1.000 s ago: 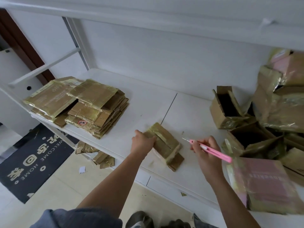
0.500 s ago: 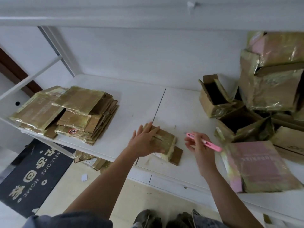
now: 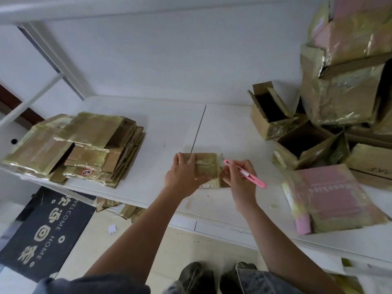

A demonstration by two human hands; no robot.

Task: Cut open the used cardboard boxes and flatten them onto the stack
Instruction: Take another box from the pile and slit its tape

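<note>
We see a small box (image 3: 206, 166) lying near the front edge of the white bench (image 3: 169, 128), about midway along it, just at the near end of the dark seam in the benchtop. Its top is taped and shiny. The left hand (image 3: 183, 177) rests on the box's left part, fingers fairly straight and laid flat over the top, pressing it down rather than curling round it. The right hand (image 3: 238, 177) sits at the box's right end and grasps a pink knife (image 3: 246, 174) like a pen, fingers curled round the handle. The knife's tip points up and left, toward the box's far right corner; whether the blade touches the cardboard we cannot tell.

At the left end of the bench, well apart from the box, lies the stack (image 3: 82, 147) of flattened cartons, several layers deep, with a small red-and-white sticker on its front side. At the right end stands a heap of boxes (image 3: 343, 90) not yet cut, some with open flaps, piled up against the back wall. Near the front right edge lies a flat pink box (image 3: 335, 196), just beside the heap.

Below the bench, on the floor, we see a dark mat (image 3: 46, 230) with pale lettering and some cardboard scraps (image 3: 121, 209) under the front edge.
</note>
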